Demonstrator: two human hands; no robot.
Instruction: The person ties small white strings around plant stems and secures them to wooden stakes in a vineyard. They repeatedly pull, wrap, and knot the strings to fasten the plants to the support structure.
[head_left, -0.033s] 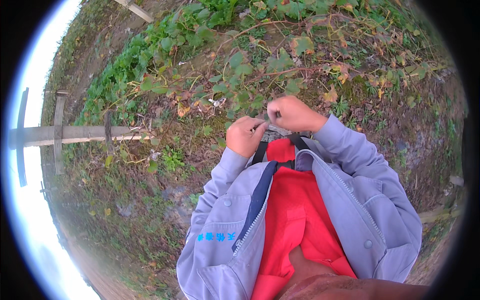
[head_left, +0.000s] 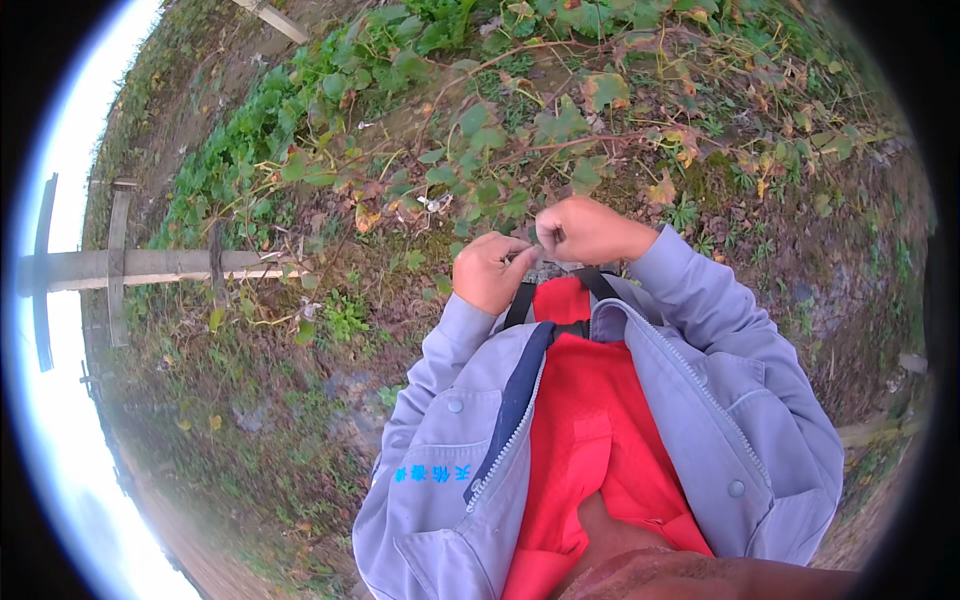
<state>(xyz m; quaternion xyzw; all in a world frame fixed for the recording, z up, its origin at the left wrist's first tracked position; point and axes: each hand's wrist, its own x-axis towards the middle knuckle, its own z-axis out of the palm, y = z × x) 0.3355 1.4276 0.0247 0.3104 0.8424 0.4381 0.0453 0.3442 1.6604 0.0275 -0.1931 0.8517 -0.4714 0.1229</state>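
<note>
In front of my chest both hands are raised close together, thumbs and fingers curled in. My left hand (head_left: pixel 489 272) has its thumb and forefinger pinched, pointing toward the other hand. Just above and to the right, my right hand (head_left: pixel 590 229) is curled into a loose fist, its fingertips almost meeting the left ones. Whatever lies between the fingertips is too small and blurred to make out. A leafy vine (head_left: pixel 480 135) with green and browning leaves spreads just beyond the hands. Grey-blue jacket sleeves (head_left: pixel 690 275) cover both forearms.
To the left, a wooden rail (head_left: pixel 170 266) runs sideways, crossed by upright slats (head_left: pixel 118 265). Another pale post (head_left: pixel 272 18) stands at the far upper left. Dense green plants (head_left: pixel 240 145) grow along the slope. Dark straps (head_left: pixel 598 283) lie over the red shirt (head_left: pixel 590 430) below my hands.
</note>
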